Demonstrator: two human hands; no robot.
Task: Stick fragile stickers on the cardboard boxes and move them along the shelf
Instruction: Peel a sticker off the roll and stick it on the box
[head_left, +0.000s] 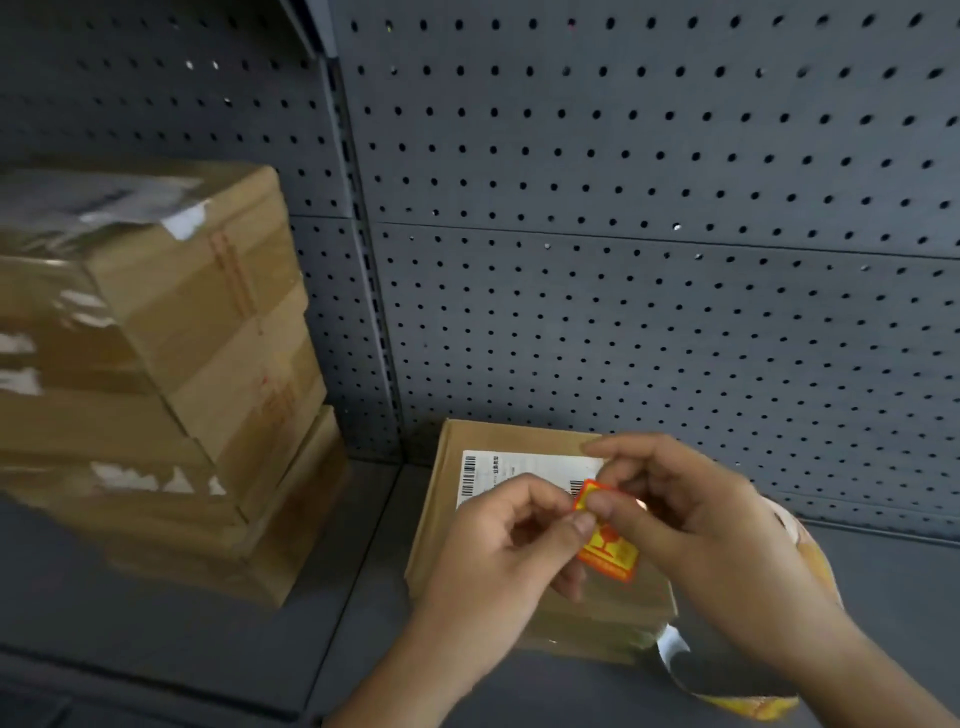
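A flat cardboard box (447, 525) with a white barcode label (498, 467) lies on the grey shelf (208, 623). Both hands hover just above it. My left hand (498, 561) and my right hand (691, 514) pinch an orange-and-yellow fragile sticker (608, 556) between their fingertips, over the box's top. A strip of sticker backing (727, 686) loops down under my right wrist, curling across the shelf in front of the box.
A stack of taped cardboard boxes (171, 374) stands on the left of the shelf, close beside the flat box. A dark pegboard back panel (649, 260) rises behind. Bare shelf surface lies to the right of the flat box.
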